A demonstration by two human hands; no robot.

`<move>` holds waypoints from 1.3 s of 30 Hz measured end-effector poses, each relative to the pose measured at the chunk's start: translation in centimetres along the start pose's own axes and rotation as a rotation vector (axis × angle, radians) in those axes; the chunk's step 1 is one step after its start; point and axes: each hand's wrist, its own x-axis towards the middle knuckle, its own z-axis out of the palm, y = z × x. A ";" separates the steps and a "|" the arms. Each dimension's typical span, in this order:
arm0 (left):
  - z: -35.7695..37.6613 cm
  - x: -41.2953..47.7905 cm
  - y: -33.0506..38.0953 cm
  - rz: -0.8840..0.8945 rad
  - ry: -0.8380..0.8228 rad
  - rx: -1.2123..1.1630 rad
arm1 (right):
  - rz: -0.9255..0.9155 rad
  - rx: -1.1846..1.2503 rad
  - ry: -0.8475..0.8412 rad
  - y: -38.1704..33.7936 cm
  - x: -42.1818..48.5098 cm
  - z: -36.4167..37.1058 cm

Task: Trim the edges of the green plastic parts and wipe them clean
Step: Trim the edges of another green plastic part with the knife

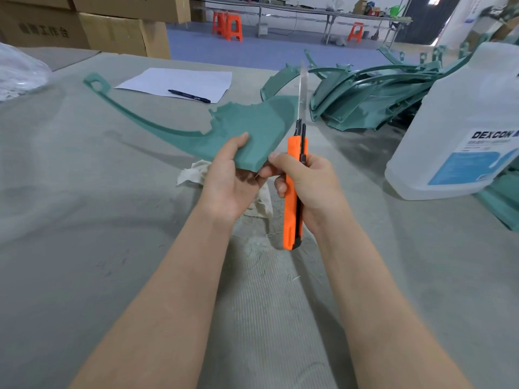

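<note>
A green plastic part (252,130) is being held up over the grey-covered table (84,192) in front of the person. Its near corner is being pinched by the left hand (230,178), with the thumb lying on top and the fingers curled underneath. From its broad panel, a long thin curved arm is being stretched out to the left, ending in a tab with a hole. An orange utility knife (293,192) is being gripped round its handle by the right hand (306,181), whose thumb is being pressed against the part's near corner. The knife's long blade (302,91) is being pointed up and away, just beside the panel's right edge. A crumpled pale cloth (193,172) is lying on the table beneath the hands, and thin green shavings (261,248) are being left scattered nearer the person. A pile of green parts (373,94) is being kept at the far right, next to a large white bottle (460,122) labelled DEXCON. Further back, a pen (188,96) is lying on a white sheet of paper (179,82), and cardboard boxes (118,32) are being stacked beyond the table's left side.
</note>
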 end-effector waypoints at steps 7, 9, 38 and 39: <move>-0.2 0.3 0.1 -0.014 0.069 -0.193 | -0.057 -0.197 0.146 0.3 0.8 -1.3; -0.3 0.3 0.2 -0.015 0.062 -0.223 | -0.070 -0.291 0.168 0.5 0.9 -1.6; -0.1 0.3 -0.2 -0.024 -0.029 0.018 | -0.036 -0.020 -0.041 -0.2 -0.4 0.4; -0.1 0.2 -0.2 -0.022 -0.032 0.024 | -0.034 -0.022 -0.039 -0.2 -0.4 0.4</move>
